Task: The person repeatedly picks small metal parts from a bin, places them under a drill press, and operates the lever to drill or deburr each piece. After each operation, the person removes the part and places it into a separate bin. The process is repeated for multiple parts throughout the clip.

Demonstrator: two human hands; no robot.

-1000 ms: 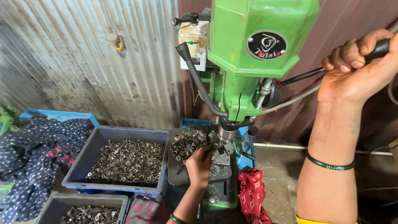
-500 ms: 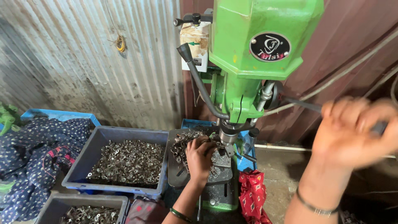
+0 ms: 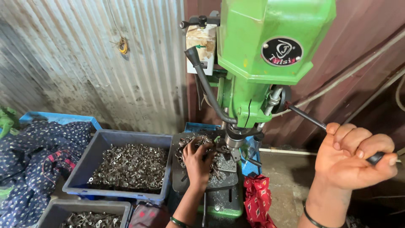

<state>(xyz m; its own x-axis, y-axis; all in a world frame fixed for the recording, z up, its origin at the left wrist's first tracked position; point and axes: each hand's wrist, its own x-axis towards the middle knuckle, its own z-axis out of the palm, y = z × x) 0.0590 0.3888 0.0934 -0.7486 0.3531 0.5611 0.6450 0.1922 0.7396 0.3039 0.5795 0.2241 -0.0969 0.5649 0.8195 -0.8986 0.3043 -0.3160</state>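
Note:
A green drill press (image 3: pixel 270 55) stands in front of me. My right hand (image 3: pixel 356 158) is wrapped around its black feed lever (image 3: pixel 308 118), pulled down to the lower right. My left hand (image 3: pixel 198 158) rests on a pile of small metal parts (image 3: pixel 190 145) on the press table (image 3: pixel 219 177), just left of the spindle (image 3: pixel 234 141). Its fingers are curled over the parts; whether it grips one is hidden.
A blue crate of small metal rings (image 3: pixel 126 164) sits left of the press, with a grey crate of similar parts (image 3: pixel 90 217) below it. Dark patterned cloth (image 3: pixel 38 156) lies at far left. A red cloth (image 3: pixel 257 200) hangs by the press base. Corrugated sheet wall behind.
My right hand has pulled the lever from high at the upper right down to mid height. My left hand has shifted slightly left onto the parts pile.

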